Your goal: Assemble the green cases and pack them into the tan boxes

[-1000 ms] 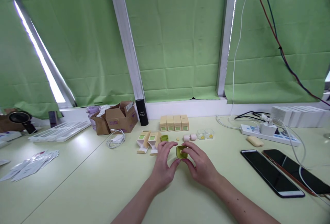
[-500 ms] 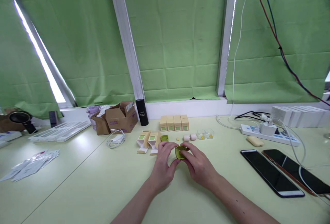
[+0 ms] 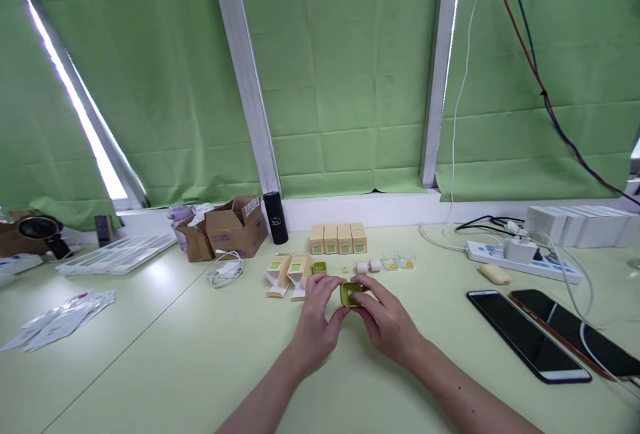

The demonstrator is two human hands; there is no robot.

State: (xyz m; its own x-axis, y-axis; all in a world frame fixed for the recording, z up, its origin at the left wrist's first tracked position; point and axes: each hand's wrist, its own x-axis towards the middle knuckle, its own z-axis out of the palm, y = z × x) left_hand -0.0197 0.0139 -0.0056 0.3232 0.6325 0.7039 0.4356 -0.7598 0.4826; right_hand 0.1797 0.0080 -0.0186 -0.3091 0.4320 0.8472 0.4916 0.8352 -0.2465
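Observation:
Between my two hands, just above the table, is a small olive-green square container [image 3: 345, 295], its hollow side turned towards me. My left hand [image 3: 319, 321] pinches its left edge with thumb and fingers. My right hand [image 3: 387, 321] grips the right side, one finger reaching into the hollow. A similar green square piece [image 3: 319, 267] lies behind my left hand. Beside it are two opened beige cartons [image 3: 278, 275]. Behind my hands lie a tiny yellow piece [image 3: 345, 269], two pale pink cylinders [image 3: 368, 266] and two clear round cups [image 3: 399, 260] with yellow bits.
Several closed beige boxes [image 3: 338, 239] stand in a row at the back. Left of them are a black cylinder [image 3: 275, 218], a cardboard box [image 3: 236, 227] and a coiled white cable [image 3: 225, 269]. On the right lie two phones [image 3: 527, 334] and a power strip [image 3: 524, 261].

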